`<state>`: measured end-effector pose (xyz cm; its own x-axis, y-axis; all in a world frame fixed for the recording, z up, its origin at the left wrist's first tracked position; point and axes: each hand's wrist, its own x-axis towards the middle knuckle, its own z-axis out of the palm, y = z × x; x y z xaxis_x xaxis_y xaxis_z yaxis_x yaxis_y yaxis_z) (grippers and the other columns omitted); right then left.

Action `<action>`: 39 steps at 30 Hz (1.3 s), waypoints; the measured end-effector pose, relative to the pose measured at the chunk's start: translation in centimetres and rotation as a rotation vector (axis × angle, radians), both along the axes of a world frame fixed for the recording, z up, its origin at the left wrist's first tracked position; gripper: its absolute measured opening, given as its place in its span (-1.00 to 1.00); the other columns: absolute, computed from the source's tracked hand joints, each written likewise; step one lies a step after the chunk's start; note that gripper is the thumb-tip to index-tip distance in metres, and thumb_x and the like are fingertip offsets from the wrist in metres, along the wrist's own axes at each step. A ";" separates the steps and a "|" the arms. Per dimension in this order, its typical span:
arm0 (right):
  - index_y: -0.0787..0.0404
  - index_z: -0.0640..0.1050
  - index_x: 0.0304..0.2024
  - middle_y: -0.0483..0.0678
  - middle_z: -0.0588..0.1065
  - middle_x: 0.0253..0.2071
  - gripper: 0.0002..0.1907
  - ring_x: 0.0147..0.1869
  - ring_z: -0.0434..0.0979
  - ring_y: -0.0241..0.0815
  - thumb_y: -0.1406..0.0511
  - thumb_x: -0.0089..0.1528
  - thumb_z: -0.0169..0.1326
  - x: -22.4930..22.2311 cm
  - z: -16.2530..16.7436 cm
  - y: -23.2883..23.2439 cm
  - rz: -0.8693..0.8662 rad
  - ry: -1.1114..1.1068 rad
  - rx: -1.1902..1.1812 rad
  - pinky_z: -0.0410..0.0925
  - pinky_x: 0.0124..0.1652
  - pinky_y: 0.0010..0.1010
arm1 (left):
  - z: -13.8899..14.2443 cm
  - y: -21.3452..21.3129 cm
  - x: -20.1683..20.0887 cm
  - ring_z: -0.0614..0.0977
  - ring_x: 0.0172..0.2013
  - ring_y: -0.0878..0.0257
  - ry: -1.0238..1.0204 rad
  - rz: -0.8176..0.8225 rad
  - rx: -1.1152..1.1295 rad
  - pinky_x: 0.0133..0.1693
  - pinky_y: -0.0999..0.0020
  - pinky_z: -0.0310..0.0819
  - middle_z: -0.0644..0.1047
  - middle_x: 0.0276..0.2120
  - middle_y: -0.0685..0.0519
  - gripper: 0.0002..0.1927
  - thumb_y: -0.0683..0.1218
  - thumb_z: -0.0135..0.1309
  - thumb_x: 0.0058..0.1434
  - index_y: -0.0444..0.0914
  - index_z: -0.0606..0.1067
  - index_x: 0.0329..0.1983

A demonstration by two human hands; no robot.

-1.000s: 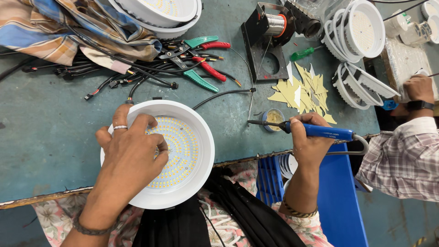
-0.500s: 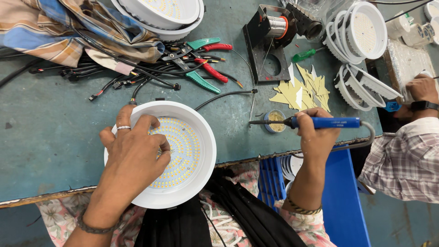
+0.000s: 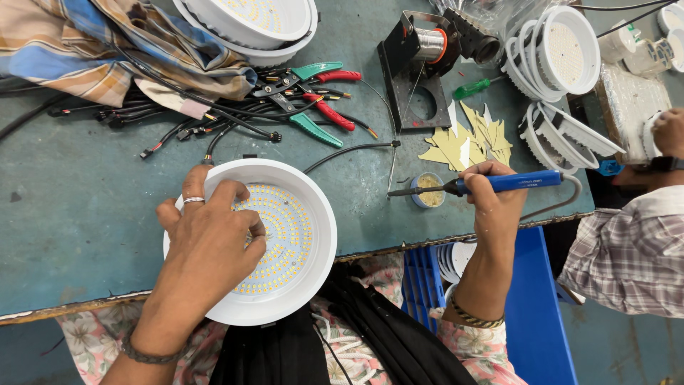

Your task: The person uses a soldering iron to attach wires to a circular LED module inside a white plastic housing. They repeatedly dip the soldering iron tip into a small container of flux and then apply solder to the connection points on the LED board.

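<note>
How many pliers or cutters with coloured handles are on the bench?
2. The green-handled pliers and the red-handled pliers lie crossed over each other at top centre, beside the black cables. More may be hidden under the striped cloth.

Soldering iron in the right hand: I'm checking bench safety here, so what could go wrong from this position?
The soldering iron tip hangs bare over the table, close to a thin black wire; it might scorch it. The left hand rests on the LED panel of the round white lamp, so the tip could burn its fingers if brought across.
</note>
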<state>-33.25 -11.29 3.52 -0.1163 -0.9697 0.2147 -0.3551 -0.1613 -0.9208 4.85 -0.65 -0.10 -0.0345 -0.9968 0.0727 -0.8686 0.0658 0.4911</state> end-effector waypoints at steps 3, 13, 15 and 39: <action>0.38 0.56 -0.34 -0.04 0.55 -0.37 -0.87 -0.42 0.36 -0.43 0.38 0.16 0.09 0.1 0.2 0.0 -0.023 0.022 0.002 0.23 -0.40 -0.63 | 0.3 -0.1 0.0 0.13 0.36 -0.15 0.005 -0.004 -0.006 -0.03 -0.19 0.05 0.51 -0.01 0.12 -0.90 -0.05 0.29 -0.13 -0.08 0.73 -0.50; 0.27 0.55 -0.31 -0.13 0.41 -0.57 -0.81 -0.63 0.24 -0.40 0.29 0.33 0.06 -2.4 0.2 0.2 0.033 -0.505 0.013 0.20 -0.50 -0.54 | 0.8 -0.3 0.2 0.13 0.34 -0.14 -0.022 -0.024 0.056 -0.02 -0.24 0.08 0.48 0.08 0.11 -0.86 -0.05 0.28 -0.12 -0.06 0.73 -0.44; 0.21 0.57 -0.27 -0.16 0.40 -0.63 -0.79 -0.67 0.24 -0.40 0.22 0.37 0.04 -2.6 -0.3 -0.2 0.144 -0.783 0.140 0.26 -0.46 -0.54 | 0.9 -0.3 0.1 0.14 0.32 -0.15 -0.010 -0.022 0.035 -0.02 -0.27 0.09 0.48 0.07 0.09 -0.84 -0.05 0.28 -0.14 -0.07 0.73 -0.44; 0.37 0.52 -0.30 -0.03 0.50 -0.36 -0.85 -0.51 0.38 -0.39 0.36 0.27 0.14 9.7 -1.4 5.4 0.387 -0.103 -0.059 0.25 -0.49 -0.62 | -0.1 -0.9 -0.1 0.21 0.30 -0.28 0.001 -0.019 -0.115 -0.08 -0.33 0.18 0.49 -0.06 -0.05 -0.93 -0.18 0.26 -0.17 -0.25 0.66 -0.57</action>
